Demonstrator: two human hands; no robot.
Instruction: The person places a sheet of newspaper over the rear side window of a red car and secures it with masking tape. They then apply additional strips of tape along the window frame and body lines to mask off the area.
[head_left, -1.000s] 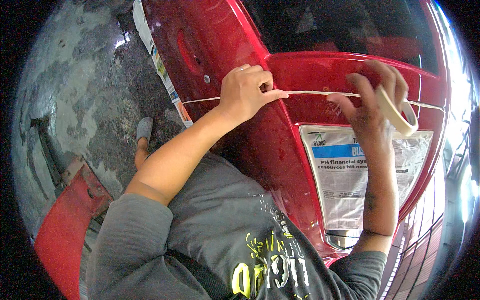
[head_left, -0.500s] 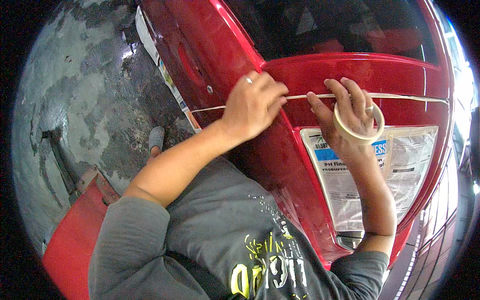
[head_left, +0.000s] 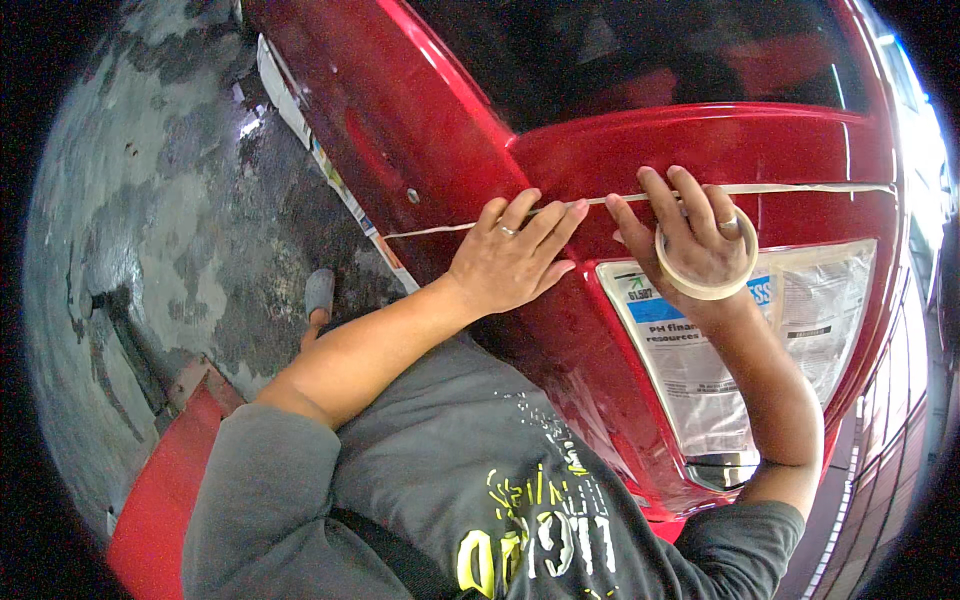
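A thin strip of pale masking tape (head_left: 800, 188) runs across the red car body (head_left: 690, 135), below the dark window, and on round the corner. My left hand (head_left: 512, 255) lies at the body's corner, fingers spread, their tips on the strip. Farther right, the fingertips of my right hand (head_left: 690, 230) rest at the strip, fingers stretched out and apart. A roll of masking tape (head_left: 705, 290) hangs as a ring around that hand. Just below sits newspaper (head_left: 690, 370) under clear film, covering a panel with taped edges; my right forearm hides part of it.
A strip of paper (head_left: 335, 178) lines the car's lower edge at left. Beyond it is a stained grey floor (head_left: 180, 200), with a slippered foot (head_left: 319, 295) on it. A loose red panel (head_left: 165, 490) stands at lower left.
My left hand has gone from closed fingers at the strip to spread fingers laid on it, a little lower. My right hand's fingers have flattened slightly; the tape roll has shifted a little left.
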